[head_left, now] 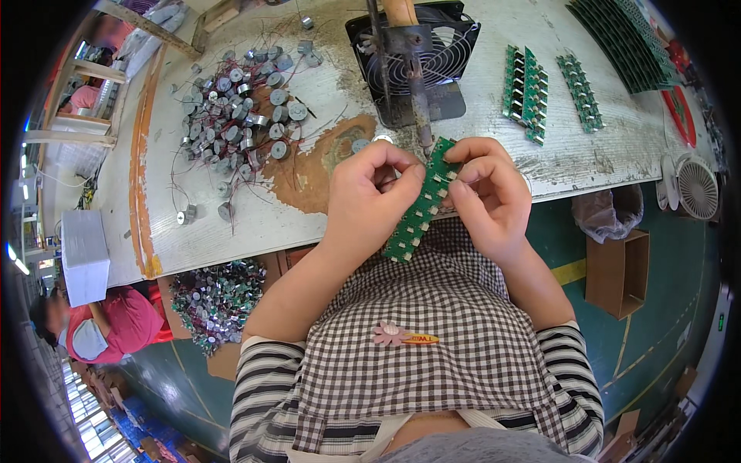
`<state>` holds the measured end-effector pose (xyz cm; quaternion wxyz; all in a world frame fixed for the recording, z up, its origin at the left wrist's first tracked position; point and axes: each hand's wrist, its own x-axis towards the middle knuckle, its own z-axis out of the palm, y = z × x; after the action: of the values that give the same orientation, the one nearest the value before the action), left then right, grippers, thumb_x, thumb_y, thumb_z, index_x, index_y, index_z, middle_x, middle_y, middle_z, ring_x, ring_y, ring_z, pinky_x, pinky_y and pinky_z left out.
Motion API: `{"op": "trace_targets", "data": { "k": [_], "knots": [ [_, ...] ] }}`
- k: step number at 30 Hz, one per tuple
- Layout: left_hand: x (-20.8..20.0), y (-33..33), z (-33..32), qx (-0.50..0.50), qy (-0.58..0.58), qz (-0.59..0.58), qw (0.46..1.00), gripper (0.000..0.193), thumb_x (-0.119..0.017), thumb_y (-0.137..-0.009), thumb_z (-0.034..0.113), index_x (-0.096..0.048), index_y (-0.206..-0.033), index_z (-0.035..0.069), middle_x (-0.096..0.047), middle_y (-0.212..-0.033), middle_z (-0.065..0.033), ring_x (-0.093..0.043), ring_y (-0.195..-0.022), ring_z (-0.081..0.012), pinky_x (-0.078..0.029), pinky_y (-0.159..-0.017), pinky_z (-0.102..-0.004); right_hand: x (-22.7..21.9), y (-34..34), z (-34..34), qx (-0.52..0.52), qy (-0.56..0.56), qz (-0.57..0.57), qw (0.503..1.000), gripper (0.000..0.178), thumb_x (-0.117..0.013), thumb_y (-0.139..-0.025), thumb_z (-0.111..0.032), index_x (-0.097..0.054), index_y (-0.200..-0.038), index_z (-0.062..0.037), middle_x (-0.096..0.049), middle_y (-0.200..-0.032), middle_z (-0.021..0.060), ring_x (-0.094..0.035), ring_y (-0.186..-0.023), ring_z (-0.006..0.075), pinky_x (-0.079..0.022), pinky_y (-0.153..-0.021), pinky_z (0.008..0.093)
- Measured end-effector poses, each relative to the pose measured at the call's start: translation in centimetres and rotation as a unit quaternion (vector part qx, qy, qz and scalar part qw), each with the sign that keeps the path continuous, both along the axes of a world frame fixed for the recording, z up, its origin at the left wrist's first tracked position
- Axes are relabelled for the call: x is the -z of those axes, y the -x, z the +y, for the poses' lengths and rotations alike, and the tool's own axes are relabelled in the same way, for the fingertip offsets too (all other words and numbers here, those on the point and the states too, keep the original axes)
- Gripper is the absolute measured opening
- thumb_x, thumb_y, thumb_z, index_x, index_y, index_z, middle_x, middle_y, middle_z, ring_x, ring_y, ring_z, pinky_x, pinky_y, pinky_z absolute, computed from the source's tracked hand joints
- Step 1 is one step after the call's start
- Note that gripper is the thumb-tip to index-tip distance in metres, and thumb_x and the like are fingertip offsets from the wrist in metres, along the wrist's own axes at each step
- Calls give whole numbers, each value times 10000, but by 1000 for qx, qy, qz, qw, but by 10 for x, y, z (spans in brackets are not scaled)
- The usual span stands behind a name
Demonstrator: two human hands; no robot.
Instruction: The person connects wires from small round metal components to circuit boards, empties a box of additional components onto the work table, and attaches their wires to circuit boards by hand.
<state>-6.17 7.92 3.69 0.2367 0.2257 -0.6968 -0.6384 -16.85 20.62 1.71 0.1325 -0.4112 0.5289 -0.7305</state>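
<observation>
A narrow green circuit board strip (413,224), with rows of small metal parts along it, slants in front of my apron. My right hand (494,197) grips its far end between fingers and thumb. My left hand (370,193) is closed in a pinch at the strip's left edge; what lies between its fingertips is too small to make out. Just beyond my fingertips, the tip of an upright soldering iron (418,108) with a wooden handle points down. A round silver motor (360,145) lies beside my left hand, and another shiny round piece is partly hidden behind its knuckles.
Many small wired motors (239,116) are heaped on the worn table at left. A black fan (455,46) stands behind the iron. More board strips (526,92) lie at right, near stacked green panels (621,42). A box of parts (216,301) sits below left; a co-worker (123,324) is beyond.
</observation>
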Motion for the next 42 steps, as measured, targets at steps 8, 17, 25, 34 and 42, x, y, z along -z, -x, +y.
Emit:
{"op": "trace_targets", "data": {
  "k": [8,17,25,34,42],
  "knots": [
    [-2,5,-2,-11,24,3,1000,92,-664,-774,63,-597,-766,-1,-539,-626,33,-435,-540,-15,-348,-488,-188,-6,2,-4,41,-70,87,993,80,-630,-777,70,-571,-817,33,-573,-984,145,-591,-677,106,-505,-546,207],
    [-3,-3,1,-2,34,-43,999,81,-666,-787,50,-602,-791,1,-582,-705,15,-489,-601,-25,-390,-536,-180,-2,-4,1,27,-63,53,996,85,-633,-769,78,-565,-799,37,-580,-963,147,-597,-678,112,-511,-555,212],
    [-29,-22,-61,-112,454,20,884,191,-679,-771,63,-665,-955,17,-637,-981,-103,-603,-883,-222,-473,-767,-295,7,-1,0,77,-68,89,991,94,-609,-777,104,-549,-786,31,-584,-962,138,-553,-669,85,-456,-552,188],
    [-6,-50,-117,-10,689,-136,712,130,-642,-686,74,-652,-816,78,-555,-871,-54,-500,-883,-245,-408,-732,-353,16,2,-2,59,-60,45,995,91,-582,-809,107,-526,-815,36,-564,-982,124,-529,-690,70,-453,-576,185],
    [3,-33,-141,-135,740,-81,654,40,-578,-672,82,-554,-691,56,-532,-870,-71,-478,-872,-242,-373,-700,-369,17,2,-1,63,-58,69,994,84,-584,-821,97,-523,-828,39,-550,-990,124,-525,-712,75,-450,-583,182]
  ]
}}
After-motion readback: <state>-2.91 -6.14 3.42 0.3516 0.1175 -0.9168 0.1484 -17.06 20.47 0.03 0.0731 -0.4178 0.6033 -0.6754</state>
